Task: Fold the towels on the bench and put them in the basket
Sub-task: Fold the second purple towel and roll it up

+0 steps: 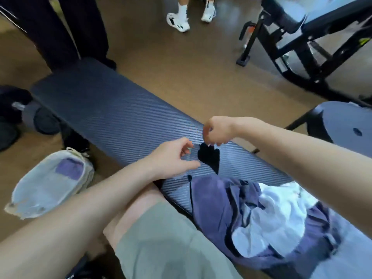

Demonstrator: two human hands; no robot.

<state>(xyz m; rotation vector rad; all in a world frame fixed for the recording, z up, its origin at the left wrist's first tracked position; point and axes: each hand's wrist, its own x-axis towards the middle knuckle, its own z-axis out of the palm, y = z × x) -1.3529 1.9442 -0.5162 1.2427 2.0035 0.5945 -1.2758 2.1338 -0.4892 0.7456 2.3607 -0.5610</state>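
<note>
A loose heap of purple towels point(217, 206) and a white towel point(275, 214) lies on the near right part of the dark ribbed bench point(104, 109). My left hand point(173, 158) hovers over the bench with thumb and fingers apart, holding nothing. My right hand point(217, 129) is just beyond it, fingers curled downward. Its fingertips touch the top of a small dark patch point(209, 158) on the bench; I cannot tell whether this is cloth or shadow. The pale mesh basket point(36, 196) stands on the floor to the left, with one folded purple towel point(69, 168) inside.
My knee in grey-green shorts point(161, 238) is against the bench's near side. A person in dark trousers point(66, 27) stands at the bench's far end, and another in white shoes point(179, 21) stands further back. Black gym equipment point(298, 49) fills the upper right and weights point(26, 115) the left.
</note>
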